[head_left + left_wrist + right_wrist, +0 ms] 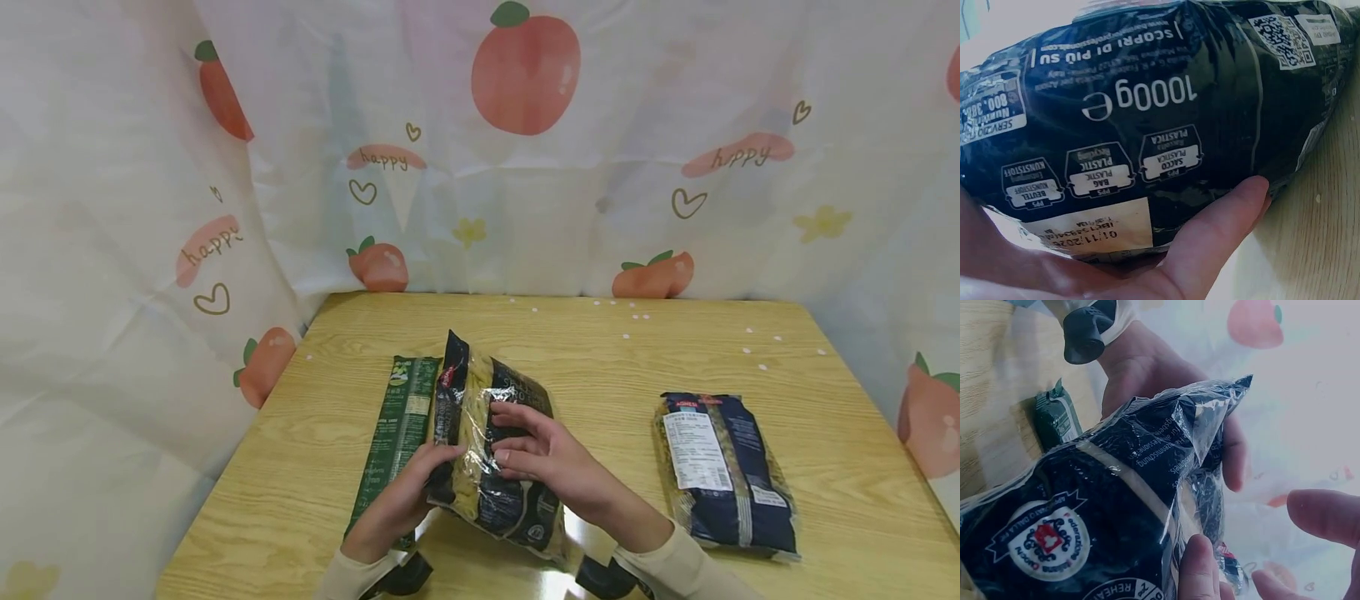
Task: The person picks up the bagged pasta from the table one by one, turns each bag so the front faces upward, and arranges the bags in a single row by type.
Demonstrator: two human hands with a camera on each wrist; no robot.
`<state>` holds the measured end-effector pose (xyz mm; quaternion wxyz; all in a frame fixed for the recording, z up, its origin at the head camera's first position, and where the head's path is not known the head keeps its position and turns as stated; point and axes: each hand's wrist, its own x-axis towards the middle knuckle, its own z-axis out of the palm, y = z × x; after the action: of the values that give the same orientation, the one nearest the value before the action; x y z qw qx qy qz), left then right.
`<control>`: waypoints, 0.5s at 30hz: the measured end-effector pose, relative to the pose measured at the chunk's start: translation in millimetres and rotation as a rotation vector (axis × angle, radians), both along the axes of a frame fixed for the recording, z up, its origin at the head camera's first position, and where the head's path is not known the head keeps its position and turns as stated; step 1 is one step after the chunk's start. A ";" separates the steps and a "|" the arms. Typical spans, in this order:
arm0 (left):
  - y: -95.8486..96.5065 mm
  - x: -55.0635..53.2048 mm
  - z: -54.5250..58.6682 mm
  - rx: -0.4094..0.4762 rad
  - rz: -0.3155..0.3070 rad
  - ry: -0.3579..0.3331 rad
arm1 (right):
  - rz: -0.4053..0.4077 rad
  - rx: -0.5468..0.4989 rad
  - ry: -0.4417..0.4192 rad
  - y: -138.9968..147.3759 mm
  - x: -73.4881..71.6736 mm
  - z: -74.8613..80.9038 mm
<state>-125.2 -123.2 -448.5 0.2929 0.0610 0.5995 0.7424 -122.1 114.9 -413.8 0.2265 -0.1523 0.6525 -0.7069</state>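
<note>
Nearest me, two cream sleeves [667, 558], both cut off by the lower edge of my head view, each with a black wrist fitting [405, 575] partly out of frame. Next, left hand [408, 492]: holds the pasta bag by its left side, thumb laid over the front, remaining fingers mostly hidden behind the plastic. Right hand [547, 458]: fingers spread and lightly bent against the bag's front, thumb apart from them in the right wrist view, where I see the hand only in part. Item, one pasta bag [480, 483], black with a clear window over pale yellow contents, tilted between the hands at mid-surface; "1000g" reads upside down in the left wrist view, smaller print blurred; I cannot tell whether its lower edge touches the surface. Item, one green packet [390, 442], flat just left of the bag, its right side and near end partly covered by bag and left arm. Item, one dark blue packet [738, 467], lying well apart to the right, white label too small to read. Wood-grain surface [600, 358], near edge out of frame; white specks [635, 317] toward the far edge, nature unclear. Farthest, a fruit-printed cloth [525, 217], cut off above.
</note>
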 end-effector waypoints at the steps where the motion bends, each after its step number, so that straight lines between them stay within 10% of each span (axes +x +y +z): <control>1: -0.5 0.1 -0.7 0.009 -0.003 0.000 | 0.001 0.001 0.001 0.3 0.3 -0.3; 15: -8.8 -0.5 -8.3 0.048 -0.053 -0.042 | -0.011 0.025 0.018 17.8 6.7 -5.4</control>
<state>-125.7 -132.0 -456.8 0.3234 0.0682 0.5733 0.7497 -115.4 132.7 -419.2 0.2183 -0.1523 0.6643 -0.6985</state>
